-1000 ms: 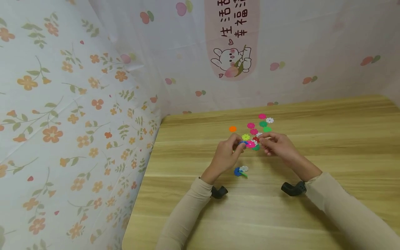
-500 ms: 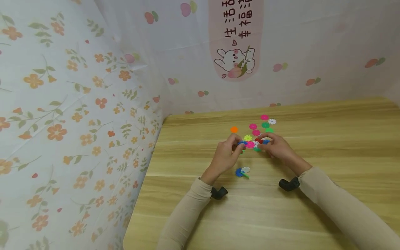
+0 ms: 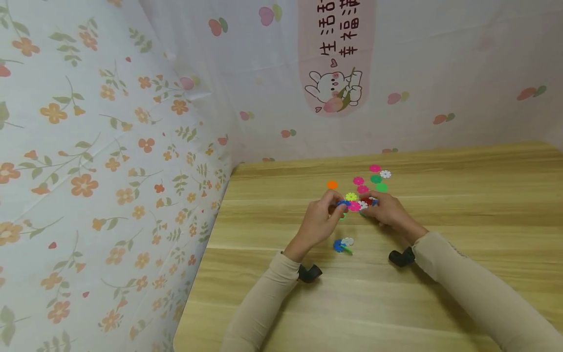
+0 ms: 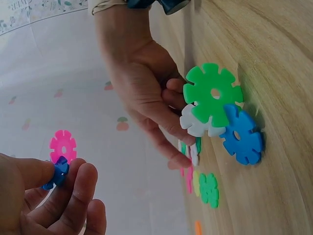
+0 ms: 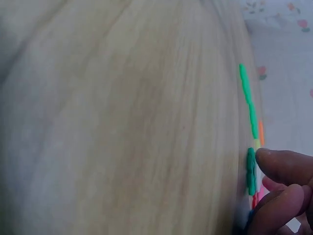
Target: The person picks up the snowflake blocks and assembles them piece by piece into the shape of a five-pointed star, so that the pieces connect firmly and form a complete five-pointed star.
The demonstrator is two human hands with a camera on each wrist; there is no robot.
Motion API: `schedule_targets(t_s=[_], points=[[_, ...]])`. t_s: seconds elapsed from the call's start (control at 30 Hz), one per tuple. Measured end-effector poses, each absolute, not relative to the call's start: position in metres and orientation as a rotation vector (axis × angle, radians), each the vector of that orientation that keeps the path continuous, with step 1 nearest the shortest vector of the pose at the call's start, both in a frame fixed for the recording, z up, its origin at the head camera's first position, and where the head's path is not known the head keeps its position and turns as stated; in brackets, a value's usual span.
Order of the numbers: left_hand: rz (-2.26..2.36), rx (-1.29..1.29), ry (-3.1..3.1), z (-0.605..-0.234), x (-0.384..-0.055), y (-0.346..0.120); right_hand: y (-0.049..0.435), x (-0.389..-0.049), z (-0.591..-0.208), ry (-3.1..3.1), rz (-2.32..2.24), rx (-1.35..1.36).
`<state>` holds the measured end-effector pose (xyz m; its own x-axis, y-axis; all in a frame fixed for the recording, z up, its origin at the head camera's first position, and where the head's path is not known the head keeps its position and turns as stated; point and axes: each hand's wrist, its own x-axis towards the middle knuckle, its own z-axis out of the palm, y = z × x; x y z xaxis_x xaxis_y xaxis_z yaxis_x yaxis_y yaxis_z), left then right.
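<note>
My left hand (image 3: 320,217) pinches a small blue notched disc (image 4: 59,172) between thumb and fingers, above the table. A pink notched disc (image 4: 63,144) is attached to that blue one and sticks out past the fingertips. Over the scattered discs, my right hand (image 3: 387,210) reaches down with thumb and fingers apart. Its fingertips are beside a white disc (image 3: 362,205) and a red disc (image 3: 367,201). In the right wrist view a dark green disc (image 5: 251,171) lies by the thumb tip. The fingers partly cover the discs below them.
Nearer me stands a cluster of a blue disc (image 3: 338,246), a white disc (image 3: 347,241) and a tilted green disc (image 4: 200,90). Farther back lie pink discs (image 3: 358,181), an orange disc (image 3: 332,184) and a yellow disc (image 3: 351,196). A patterned cloth (image 3: 264,98) hangs behind the table.
My right hand has moved left and lowered over the discs, and its fingers have shifted toward the white one. The left hand keeps its pinch on the blue disc. The head view has shifted slightly.
</note>
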<state>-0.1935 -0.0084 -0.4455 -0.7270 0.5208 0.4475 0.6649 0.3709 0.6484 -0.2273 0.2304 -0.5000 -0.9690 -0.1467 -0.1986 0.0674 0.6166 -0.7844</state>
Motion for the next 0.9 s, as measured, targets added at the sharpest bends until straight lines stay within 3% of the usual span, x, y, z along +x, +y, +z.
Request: schedule_targets(t_s=[0.67,0.9], points=[[-1.278,-1.071,-2.469,-0.4425,-0.192,-0.0085,0.2269,-0.2288,-0.5024,2.661,-1.222,-0.085],[-1.281,-1.045,-2.478,-0.4426,-0.1919,-0.009,0.2248,-0.2251,-0.501,2.843,-1.117,-0.239]])
